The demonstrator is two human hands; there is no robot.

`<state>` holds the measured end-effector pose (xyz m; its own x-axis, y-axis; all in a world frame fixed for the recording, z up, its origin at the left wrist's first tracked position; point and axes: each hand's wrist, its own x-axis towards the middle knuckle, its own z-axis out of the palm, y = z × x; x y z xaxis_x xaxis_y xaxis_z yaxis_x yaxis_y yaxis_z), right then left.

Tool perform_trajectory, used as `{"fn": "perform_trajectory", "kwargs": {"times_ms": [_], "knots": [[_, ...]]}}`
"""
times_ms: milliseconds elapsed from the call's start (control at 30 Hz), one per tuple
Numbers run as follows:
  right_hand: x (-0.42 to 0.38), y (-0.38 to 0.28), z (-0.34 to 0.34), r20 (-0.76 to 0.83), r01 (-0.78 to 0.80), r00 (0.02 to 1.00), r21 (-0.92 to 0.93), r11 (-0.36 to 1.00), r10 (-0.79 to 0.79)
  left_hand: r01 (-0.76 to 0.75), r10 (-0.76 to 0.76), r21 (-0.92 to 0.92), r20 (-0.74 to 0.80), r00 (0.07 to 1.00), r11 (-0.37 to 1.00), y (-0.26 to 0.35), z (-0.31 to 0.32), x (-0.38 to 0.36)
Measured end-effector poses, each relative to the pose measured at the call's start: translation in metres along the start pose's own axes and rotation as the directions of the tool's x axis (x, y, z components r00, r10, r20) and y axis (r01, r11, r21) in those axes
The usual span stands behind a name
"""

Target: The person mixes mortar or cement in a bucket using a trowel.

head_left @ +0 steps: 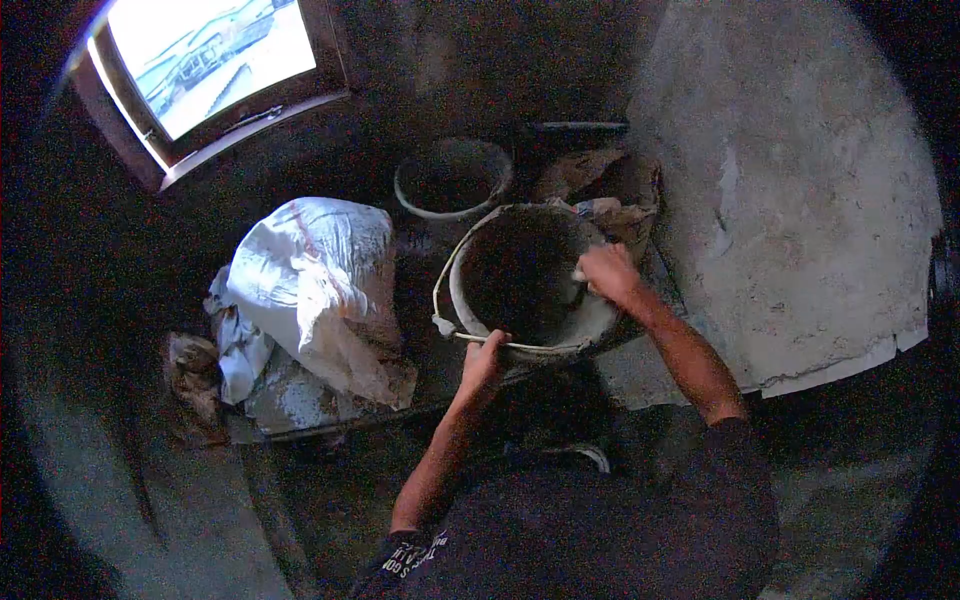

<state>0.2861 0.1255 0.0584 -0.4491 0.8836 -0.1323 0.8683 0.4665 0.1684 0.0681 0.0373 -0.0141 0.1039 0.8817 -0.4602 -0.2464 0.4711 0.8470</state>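
Observation:
A wide round bucket (595,325) with a pale rim stands in front of me, its inside too dark to make out. A thin pale handle (440,285) loops around its left and near side. At the near edge, my left hand (482,365) is closed on the bucket's rim, with the handle passing at the fingers. My right hand (610,272) is a fist over the bucket's right side, slightly blurred. A small pale end shows at that fist; the rest of what it holds is hidden in the dark.
Left of the bucket sits a bulging white sack (315,270). A second round container (450,210) stands behind, near crumpled brown paper (580,175). A large grey board (790,200) lies to the right. A bright window (215,60) is at upper left.

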Motion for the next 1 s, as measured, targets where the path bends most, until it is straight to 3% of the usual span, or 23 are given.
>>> {"fn": "perform_trajectory", "kwargs": {"times_ms": [67, 100, 133, 200, 267, 367, 400, 433, 500, 533, 567, 633, 700, 767, 833, 900, 967, 1000], "knots": [[0.0, 0.004, 0.008, -0.235, 0.025, 0.972, -0.018, 1.0, -0.029, 0.025, -0.026, 0.039, 0.031, 0.999, 0.999, 0.001, 0.0, 0.0], [0.006, 0.004, 0.017, -0.237, 0.03, 0.971, -0.018, 0.999, -0.034, -0.023, 0.023, -0.041, -0.001, 1.0, 0.999, 0.001, 0.004, -0.002], [0.01, 0.003, 0.026, -0.169, 0.047, 0.985, 0.042, 0.998, -0.039, -0.071, 0.067, -0.119, -0.034, 0.997, 0.99, 0.0, 0.007, -0.003], [0.012, 0.002, 0.035, -0.1, 0.057, 0.994, 0.103, 0.993, -0.047, -0.062, 0.061, -0.096, -0.021, 0.998, 0.993, -0.001, 0.006, -0.003], [0.013, -0.003, 0.038, -0.034, 0.22, 0.975, 0.333, 0.917, -0.221, -0.059, 0.058, -0.073, -0.01, 0.998, 0.996, -0.001, 0.005, -0.001], [0.019, 0.0, 0.065, 0.115, 0.219, 0.944, 0.48, 0.849, -0.308, -0.019, 0.016, -0.108, -0.034, 0.999, 0.994, -0.004, 0.004, 0.003], [0.015, 0.003, 0.066, 0.018, 0.263, 0.95, 0.496, 0.827, -0.313, -0.029, 0.028, -0.119, -0.009, 1.0, 0.993, -0.005, 0.002, 0.004], [0.009, 0.0, 0.047, 0.022, 0.261, 0.95, 0.497, 0.828, -0.312, -0.037, 0.04, -0.131, 0.015, 0.999, 0.991, -0.005, 0.002, 0.002], [0.0, -0.002, 0.009, 0.169, 0.149, 0.971, 0.132, 0.98, -0.17, -0.001, -0.001, -0.116, -0.015, 1.0, 0.993, 0.007, 0.007, -0.009], [0.002, 0.001, 0.011, 0.18, 0.065, 0.981, 0.037, 0.997, -0.071, 0.03, -0.035, -0.101, -0.046, 0.998, 0.994, 0.014, 0.008, -0.012], [0.003, 0.001, 0.008, 0.18, 0.066, 0.981, 0.039, 0.997, -0.072, 0.031, -0.036, -0.101, -0.047, 0.998, 0.994, 0.014, 0.007, -0.01], [0.0, 0.0, -0.002, -0.147, -0.024, 0.989, -0.21, 0.977, -0.007, -0.026, 0.025, -0.004, -0.019, 1.0, 1.0, 0.011, 0.004, -0.004], [0.007, -0.003, 0.001, -0.084, -0.032, 0.996, -0.234, 0.972, 0.012, -0.107, 0.11, 0.064, -0.06, 0.992, 0.992, 0.007, 0.004, 0.001], [0.014, -0.003, 0.023, -0.29, -0.078, 0.956, -0.415, 0.907, -0.051, -0.187, 0.201, 0.134, -0.093, 0.975, 0.973, -0.001, 0.005, 0.008], [0.007, -0.008, 0.025, -0.307, -0.062, 0.949, -0.402, 0.913, -0.071, -0.407, 0.424, 0.122, -0.181, 0.887, 0.905, -0.008, 0.007, 0.01], [0.0, -0.009, 0.025, -0.322, -0.037, 0.941, -0.395, 0.918, -0.1, -0.405, 0.418, 0.105, -0.197, 0.887, 0.908, -0.007, 0.009, 0.009], [-0.012, -0.006, 0.019, -0.071, 0.04, 0.996, -0.274, 0.961, -0.062, -0.402, 0.41, 0.082, -0.222, 0.885, 0.912, -0.011, 0.01, 0.011], [-0.017, -0.008, 0.016, -0.069, 0.043, 0.995, -0.278, 0.96, -0.065, -0.394, 0.398, 0.062, -0.226, 0.889, 0.917, -0.014, 0.009, 0.015]]}}
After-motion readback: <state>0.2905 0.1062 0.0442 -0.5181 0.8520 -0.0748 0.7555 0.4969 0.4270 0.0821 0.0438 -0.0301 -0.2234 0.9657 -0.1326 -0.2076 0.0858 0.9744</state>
